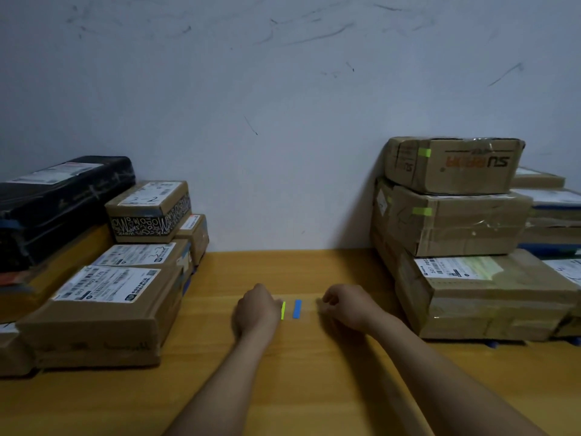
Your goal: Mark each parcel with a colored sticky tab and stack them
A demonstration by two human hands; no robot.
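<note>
Where the wooden table (314,388) is being reached across, a yellow-green tab (283,310) and a blue tab (297,308) are being shown lying flat between the hands. The left hand (256,311) is being held curled against the yellow-green tab. The right hand (347,306) is being held curled just right of the blue tab. Whether anything is being pinched cannot be told. Farther left, "S07 P802" is being displayed on the front parcel (94,325), and a handwritten "3-2" on the patterned-tape parcel (151,215). Farther right, yellow-green markers are being carried by the middle box (456,225) and the top box (452,165), the latter printed "SU" upside down.
</note>
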